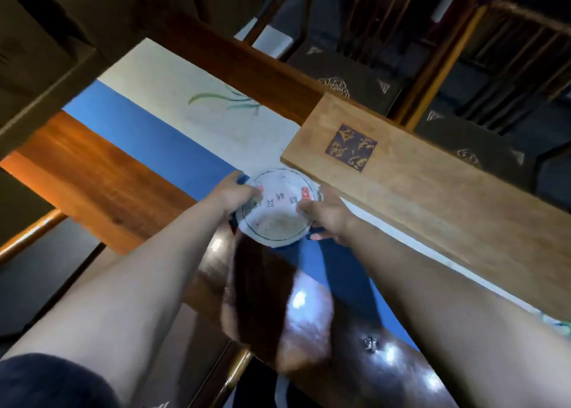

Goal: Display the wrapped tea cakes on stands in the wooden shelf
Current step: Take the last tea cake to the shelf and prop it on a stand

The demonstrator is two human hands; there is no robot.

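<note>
We saw a wooden table [92, 172] under a blue-and-white runner [173, 120], with 2 dark slatted chairs [386, 36] beyond in dim light.

There was a single view, from a camera worn on the person's head. It looked forward and steeply down over both forearms, which ran in from the lower edge and met near the middle of the frame. The lens was wide, so straight edges bent toward the borders, and the picture sat rolled, with the table [92, 172] slanting from upper left to lower right. The camera stood close: the arms filled much of the lower half. Chairs [463, 67] lay farther off in the upper right. No second view shared the scene.
</note>
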